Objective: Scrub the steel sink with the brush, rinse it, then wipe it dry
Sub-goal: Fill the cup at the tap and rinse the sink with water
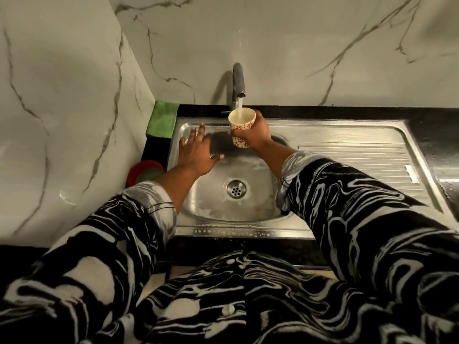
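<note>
Lowest in the frame, black-and-white patterned sleeves [347, 199] reach over the rectangular stainless steel sink [236, 229], sunk in the black tabletop [434, 130] at frame centre. Its long axis runs left to right, with the basin and round drain [236, 189] on the left and the ribbed draining board [352, 160] stretching right. The left hand [196, 152] is released, fingers spread over the basin's left rim, likely bracing. Beyond it, the right hand [255, 135] wraps round a cream flower-patterned cup [238, 126], mouth up beneath the running curved metal tap [239, 80], seemingly collecting rinse water. A folded green cloth [162, 120] waits upper left, presumably for drying; no brush shows
</note>
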